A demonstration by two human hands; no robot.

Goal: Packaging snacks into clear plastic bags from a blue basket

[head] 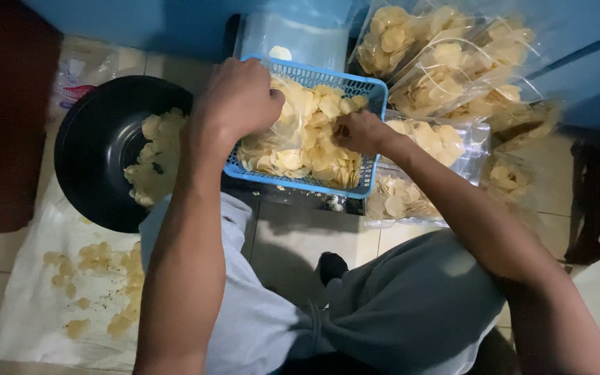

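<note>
A blue plastic basket (375,94) sits on the floor in front of me, holding a clear plastic bag (293,142) filled with pale yellow chips. My left hand (237,97) is closed on the bag's upper left edge over the basket. My right hand (359,132) grips the bag's right side, fingers pinched among the chips. Both forearms reach forward over my knees.
A black wok (92,149) with chips stands at left. White paper (43,305) under it carries scattered chips and oil stains. Several filled clear chip bags (446,62) are piled at the right and back. A clear container (300,35) stands behind the basket, against a blue wall.
</note>
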